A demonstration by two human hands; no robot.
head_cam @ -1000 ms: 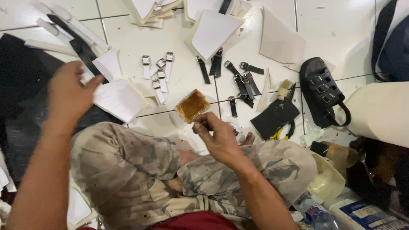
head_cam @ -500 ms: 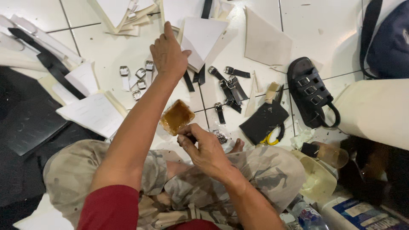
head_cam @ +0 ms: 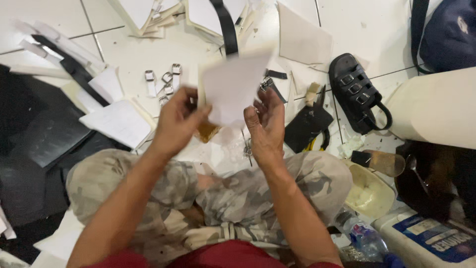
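I sit cross-legged on a white tiled floor. Both hands hold a white, roughly square sheet piece (head_cam: 233,87) in front of me, blurred by motion. My left hand (head_cam: 176,119) grips its lower left edge, and my right hand (head_cam: 265,121) supports its right side with the fingers up. Under the sheet, a brown glue-stained pad (head_cam: 207,131) peeks out on the floor. Several small metal buckles (head_cam: 166,82) lie just beyond my left hand.
A black buckled sandal (head_cam: 359,92) lies at right beside a black piece with yellow-handled pliers (head_cam: 307,126). White cut sheets (head_cam: 119,121) and black strips (head_cam: 74,67) cover the left. A cream bowl (head_cam: 369,191), a plastic bottle (head_cam: 364,235) and a large cream roll (head_cam: 436,106) sit at right.
My left hand has come back from reaching far across the floor with a white sheet piece. My right hand has risen from the brown pad to hold the sheet's other side.
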